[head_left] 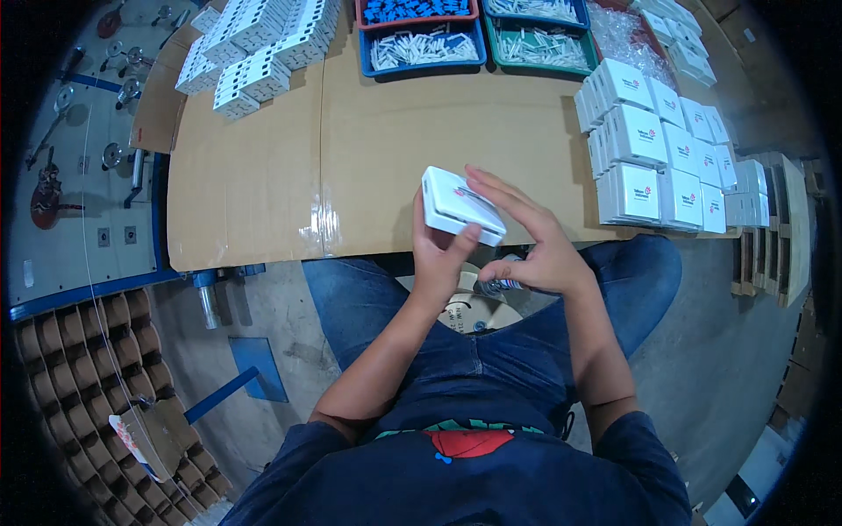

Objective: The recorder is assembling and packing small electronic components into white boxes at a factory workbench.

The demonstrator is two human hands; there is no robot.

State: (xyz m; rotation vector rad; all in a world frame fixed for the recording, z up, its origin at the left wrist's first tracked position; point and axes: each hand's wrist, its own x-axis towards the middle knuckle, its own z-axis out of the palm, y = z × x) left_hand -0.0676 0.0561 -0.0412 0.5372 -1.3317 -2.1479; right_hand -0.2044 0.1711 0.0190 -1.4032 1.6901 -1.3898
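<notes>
small flat white box [460, 205], tilted, held above the cardboard-covered table edge.

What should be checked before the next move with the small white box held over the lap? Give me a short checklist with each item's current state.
1. Left hand has a firm hold on the small white box: ok, fingers wrap its near edge.
2. Right hand steadies the box: ok, fingertips rest at its right side.
3. Box fully closed: cannot tell, the flap edge is hidden by fingers.
4. Bare room on the cardboard-covered table ahead: ok.
5. Stack of finished white boxes within reach on the right: ok, standing in neat rows.
6. Small item under the right palm: cannot tell what it is.
</notes>
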